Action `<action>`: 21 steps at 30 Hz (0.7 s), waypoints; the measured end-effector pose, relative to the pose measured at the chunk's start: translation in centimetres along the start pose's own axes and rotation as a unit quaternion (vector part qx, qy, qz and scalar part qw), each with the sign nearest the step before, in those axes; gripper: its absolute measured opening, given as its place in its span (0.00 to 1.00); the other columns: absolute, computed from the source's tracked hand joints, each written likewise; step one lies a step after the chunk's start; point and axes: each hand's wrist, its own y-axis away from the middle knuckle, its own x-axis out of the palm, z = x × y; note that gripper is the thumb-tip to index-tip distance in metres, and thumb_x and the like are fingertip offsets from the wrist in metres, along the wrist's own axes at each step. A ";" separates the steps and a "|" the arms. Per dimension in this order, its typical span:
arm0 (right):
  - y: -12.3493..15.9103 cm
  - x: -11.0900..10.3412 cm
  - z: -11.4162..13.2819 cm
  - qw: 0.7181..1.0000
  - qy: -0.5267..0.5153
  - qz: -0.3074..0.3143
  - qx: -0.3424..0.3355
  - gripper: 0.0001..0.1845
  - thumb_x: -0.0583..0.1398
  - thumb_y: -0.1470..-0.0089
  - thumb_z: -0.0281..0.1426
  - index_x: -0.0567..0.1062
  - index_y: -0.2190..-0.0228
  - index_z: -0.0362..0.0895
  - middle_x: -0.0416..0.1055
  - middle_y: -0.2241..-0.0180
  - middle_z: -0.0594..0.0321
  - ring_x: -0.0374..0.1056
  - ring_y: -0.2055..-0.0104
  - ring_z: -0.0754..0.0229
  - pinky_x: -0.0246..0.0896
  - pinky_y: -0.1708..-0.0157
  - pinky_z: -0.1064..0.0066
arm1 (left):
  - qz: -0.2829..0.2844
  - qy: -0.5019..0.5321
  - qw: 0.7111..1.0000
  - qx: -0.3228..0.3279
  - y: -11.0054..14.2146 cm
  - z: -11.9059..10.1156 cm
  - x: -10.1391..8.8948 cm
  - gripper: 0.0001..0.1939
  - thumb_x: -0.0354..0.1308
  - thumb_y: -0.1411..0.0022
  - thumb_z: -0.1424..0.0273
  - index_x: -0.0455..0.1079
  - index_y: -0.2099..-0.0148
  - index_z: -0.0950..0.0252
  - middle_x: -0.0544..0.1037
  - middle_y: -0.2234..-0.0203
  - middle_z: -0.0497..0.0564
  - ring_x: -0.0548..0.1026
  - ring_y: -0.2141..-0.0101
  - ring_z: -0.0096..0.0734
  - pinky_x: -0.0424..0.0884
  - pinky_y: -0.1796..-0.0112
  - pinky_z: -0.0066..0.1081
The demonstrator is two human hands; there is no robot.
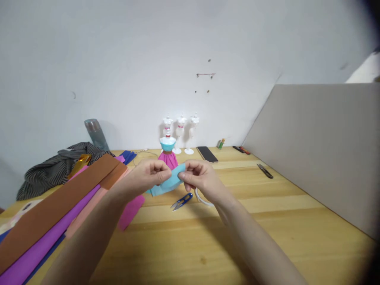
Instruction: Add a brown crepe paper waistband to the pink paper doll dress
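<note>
Both hands hold one light blue paper strip [169, 183] above the wooden table [267, 233]. My left hand [150, 174] pinches its left part, fingers closed. My right hand [198, 176] pinches its right end. Below the hands lie blue-handled thread snips [181, 201] and a white ring of tape [203, 199]. Behind the hands stands a small mannequin [168, 152] in a pink skirt and blue top.
Long strips of brown [56, 202], purple [38, 253] and pink paper lie at the left, with a striped cloth [56, 166] and a bottle [95, 133] behind. Three white mannequins [180, 128], a phone [207, 153] and black snips [265, 171] sit farther back. A grey board [320, 146] walls the right side.
</note>
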 end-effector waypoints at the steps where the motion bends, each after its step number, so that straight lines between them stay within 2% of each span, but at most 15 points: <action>1: -0.1 -0.4 0.3 1.000 -0.011 -0.019 -0.008 0.11 0.67 0.57 0.37 0.74 0.76 0.42 0.64 0.86 0.71 0.58 0.87 0.71 0.48 0.86 0.78 | -0.018 0.008 1.000 0.016 -0.3 -0.1 0.2 0.17 0.55 0.44 0.55 0.71 0.71 0.66 0.67 0.81 0.45 0.63 0.79 0.23 0.59 0.76 0.25; 3: -0.2 -1.2 0.8 0.998 -0.019 -0.063 -0.024 0.13 0.67 0.58 0.38 0.73 0.78 0.42 0.63 0.88 0.71 0.56 0.88 0.71 0.44 0.87 0.78 | -0.045 0.007 0.998 0.044 -0.8 -0.2 0.5 0.19 0.54 0.43 0.55 0.73 0.68 0.66 0.70 0.79 0.47 0.65 0.77 0.25 0.61 0.75 0.26; 6: -0.2 -2.0 1.3 0.993 -0.007 -0.114 -0.041 0.15 0.66 0.57 0.41 0.73 0.78 0.42 0.63 0.89 0.71 0.57 0.87 0.70 0.45 0.86 0.78 | -0.070 -0.013 0.996 0.052 -1.5 -0.3 1.2 0.15 0.62 0.50 0.61 0.76 0.62 0.64 0.75 0.72 0.49 0.69 0.72 0.28 0.65 0.72 0.27; 8: -0.2 -2.0 1.3 0.992 0.005 -0.122 -0.044 0.16 0.65 0.56 0.42 0.73 0.78 0.42 0.63 0.88 0.70 0.58 0.87 0.70 0.46 0.86 0.77 | -0.109 0.002 0.992 0.060 -2.0 -0.5 1.8 0.15 0.64 0.54 0.63 0.76 0.64 0.65 0.77 0.70 0.50 0.70 0.71 0.30 0.66 0.71 0.28; 10: -0.3 -1.7 1.2 0.991 0.012 -0.122 -0.048 0.15 0.65 0.56 0.42 0.73 0.78 0.42 0.64 0.86 0.70 0.58 0.86 0.69 0.49 0.85 0.76 | -0.149 0.039 0.985 0.077 -2.5 -0.4 2.3 0.11 0.63 0.54 0.63 0.75 0.71 0.66 0.76 0.74 0.51 0.70 0.73 0.30 0.66 0.71 0.29; 12: -0.4 -1.6 1.0 0.988 0.026 -0.140 -0.066 0.13 0.66 0.57 0.40 0.74 0.79 0.43 0.64 0.83 0.69 0.58 0.84 0.69 0.51 0.84 0.75 | -0.173 0.068 0.979 0.083 -2.9 -0.1 2.7 0.10 0.62 0.54 0.63 0.74 0.75 0.66 0.75 0.78 0.50 0.70 0.75 0.29 0.66 0.73 0.28; 15: -0.8 -1.8 0.4 0.978 0.069 -0.175 -0.093 0.10 0.65 0.59 0.37 0.74 0.81 0.43 0.60 0.83 0.70 0.54 0.82 0.70 0.48 0.82 0.74 | -0.213 0.078 0.971 0.070 -3.5 0.8 3.2 0.09 0.64 0.55 0.65 0.76 0.74 0.66 0.69 0.85 0.45 0.66 0.80 0.25 0.62 0.78 0.26; 17: -1.3 -2.2 -0.2 0.974 0.098 -0.182 -0.088 0.10 0.65 0.59 0.36 0.74 0.82 0.42 0.56 0.86 0.71 0.51 0.82 0.70 0.45 0.81 0.74 | -0.243 0.086 0.964 0.064 -3.9 1.5 3.7 0.08 0.63 0.54 0.65 0.76 0.75 0.66 0.67 0.88 0.43 0.63 0.83 0.23 0.59 0.81 0.24; 21: -2.1 -3.1 -1.1 0.977 0.092 -0.183 -0.052 0.10 0.64 0.59 0.36 0.76 0.81 0.41 0.57 0.88 0.72 0.49 0.83 0.70 0.43 0.82 0.74 | -0.242 0.154 0.957 0.033 -4.6 2.6 5.2 0.10 0.62 0.52 0.65 0.77 0.69 0.66 0.72 0.85 0.44 0.67 0.84 0.23 0.60 0.82 0.24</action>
